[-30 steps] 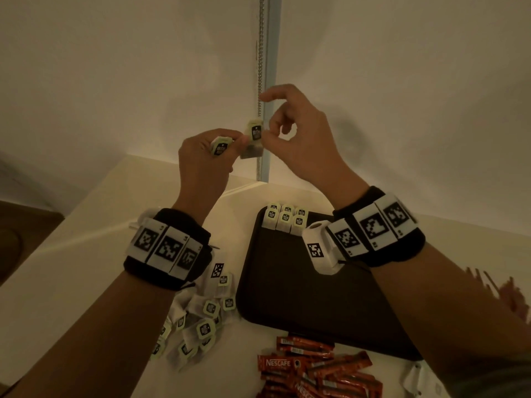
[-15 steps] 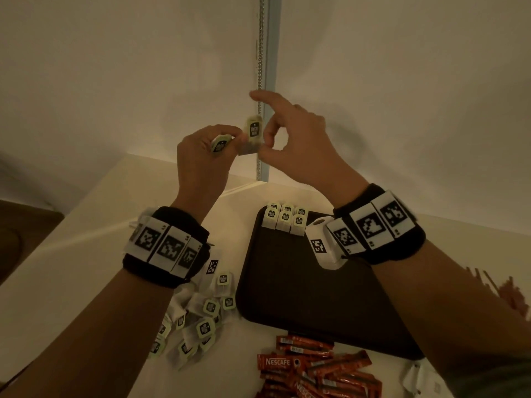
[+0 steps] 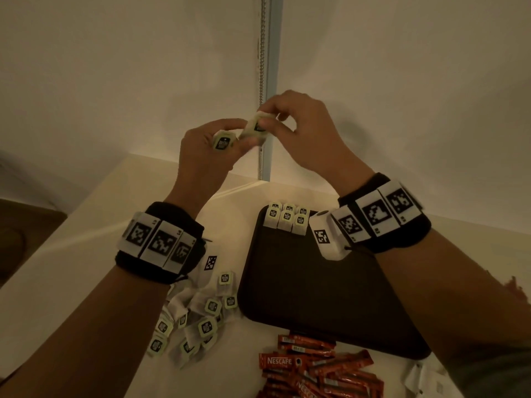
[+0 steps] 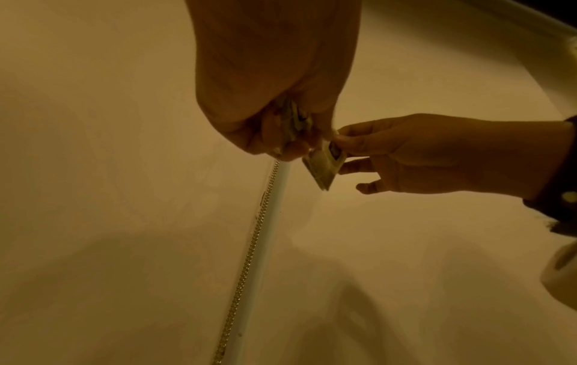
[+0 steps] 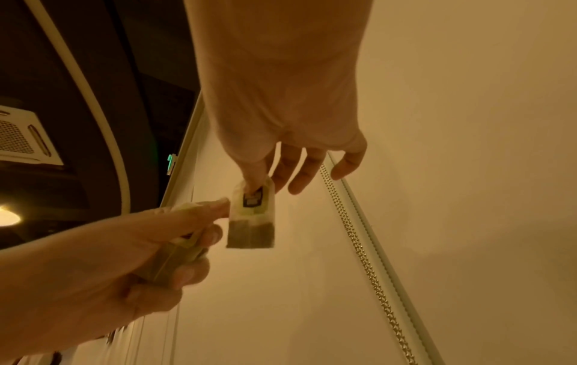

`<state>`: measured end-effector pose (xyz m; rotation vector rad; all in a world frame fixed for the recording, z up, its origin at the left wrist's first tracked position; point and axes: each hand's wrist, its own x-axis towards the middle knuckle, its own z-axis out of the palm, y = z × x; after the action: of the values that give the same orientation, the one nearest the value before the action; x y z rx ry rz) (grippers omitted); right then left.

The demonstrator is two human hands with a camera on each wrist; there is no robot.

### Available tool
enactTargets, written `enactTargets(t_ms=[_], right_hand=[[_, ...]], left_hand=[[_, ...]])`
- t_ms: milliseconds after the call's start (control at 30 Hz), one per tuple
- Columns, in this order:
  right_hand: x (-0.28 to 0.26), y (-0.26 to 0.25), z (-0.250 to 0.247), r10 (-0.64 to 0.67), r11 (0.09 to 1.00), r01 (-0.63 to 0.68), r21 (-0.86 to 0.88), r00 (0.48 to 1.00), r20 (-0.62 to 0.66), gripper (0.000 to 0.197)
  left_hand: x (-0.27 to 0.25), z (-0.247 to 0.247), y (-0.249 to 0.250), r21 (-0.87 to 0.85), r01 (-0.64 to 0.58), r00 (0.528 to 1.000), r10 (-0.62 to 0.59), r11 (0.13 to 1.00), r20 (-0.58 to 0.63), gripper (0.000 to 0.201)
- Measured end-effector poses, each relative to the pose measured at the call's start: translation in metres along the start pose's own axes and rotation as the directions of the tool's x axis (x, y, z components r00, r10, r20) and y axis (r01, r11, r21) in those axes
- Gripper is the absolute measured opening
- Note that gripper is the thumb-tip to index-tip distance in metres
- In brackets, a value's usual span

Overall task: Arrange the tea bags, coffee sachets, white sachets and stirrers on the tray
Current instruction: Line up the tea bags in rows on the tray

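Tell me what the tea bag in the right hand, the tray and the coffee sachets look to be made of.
Tea bag pinched in the right hand: thin translucent paper, seemingly; dark leaf shows through its lower half, under a glossy pale-green card tag.
Tray: dark, matte, rounded corners; probably plastic or leatherette, can't tell which.
Coffee sachets: red printed film or foil laminate, judging by faint sheen and creases.
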<state>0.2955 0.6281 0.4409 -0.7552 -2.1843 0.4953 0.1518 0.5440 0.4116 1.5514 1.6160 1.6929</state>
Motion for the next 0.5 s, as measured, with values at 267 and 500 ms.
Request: enactTargets(t_ms=[267,500], right_hand=[[0.005,0.002,-0.015,0.001,0.982,-0.017,0.186,0.997,0.083,0.010],[0.006,-0.002,-0.018,0.012,0.960,-0.027,0.279,0.998,0.057,0.007]], left_hand=[[-0.005,0.003,-0.004,-0.081,0.146,0.988,-0.141,0.986,0.061,0.023],[-0.015,0.016,-0.010,-0.334,0.290,0.957,-0.277,0.897,0.088,0.006]])
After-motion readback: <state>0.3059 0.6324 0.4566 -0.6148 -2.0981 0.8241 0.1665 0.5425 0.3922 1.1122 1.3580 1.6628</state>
